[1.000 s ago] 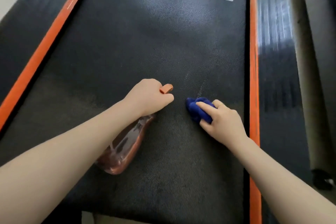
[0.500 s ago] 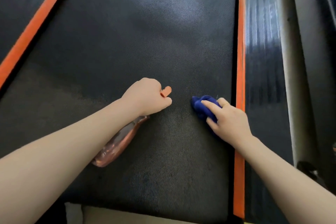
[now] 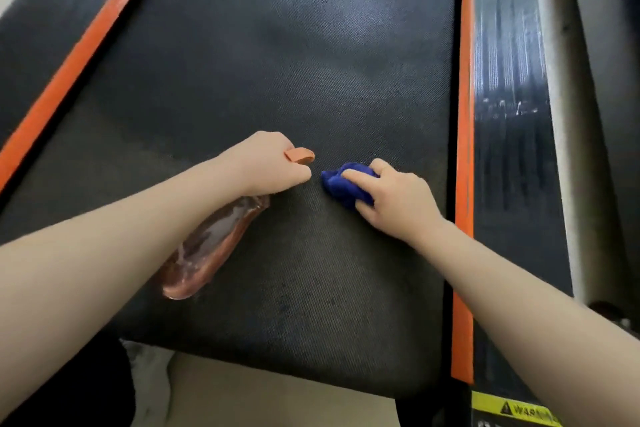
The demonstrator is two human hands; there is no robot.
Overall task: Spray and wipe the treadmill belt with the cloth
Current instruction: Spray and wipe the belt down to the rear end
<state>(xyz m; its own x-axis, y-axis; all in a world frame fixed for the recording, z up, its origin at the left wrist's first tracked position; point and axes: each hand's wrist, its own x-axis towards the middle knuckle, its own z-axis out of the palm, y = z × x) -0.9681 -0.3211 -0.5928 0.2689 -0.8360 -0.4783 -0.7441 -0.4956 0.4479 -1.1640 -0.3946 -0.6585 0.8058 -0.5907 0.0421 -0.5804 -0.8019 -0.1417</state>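
**Now wiping, sprayer held ready**

Your right hand (image 3: 394,199) presses the bunched blue cloth (image 3: 341,185) onto the treadmill belt (image 3: 294,62) at centre frame. Your left hand (image 3: 268,166) grips the spray bottle (image 3: 211,246), its nozzle pointing toward the cloth. Next, I judge, sweep the cloth toward the upper frame, or mist first.

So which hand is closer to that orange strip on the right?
Right. The right hand, holding the blue cloth, sits just beside the orange strip; the left hand, gripping the spray bottle, is mid-belt.

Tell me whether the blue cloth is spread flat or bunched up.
Bunched up: the blue cloth is a wad under the right hand, pressed on the belt.
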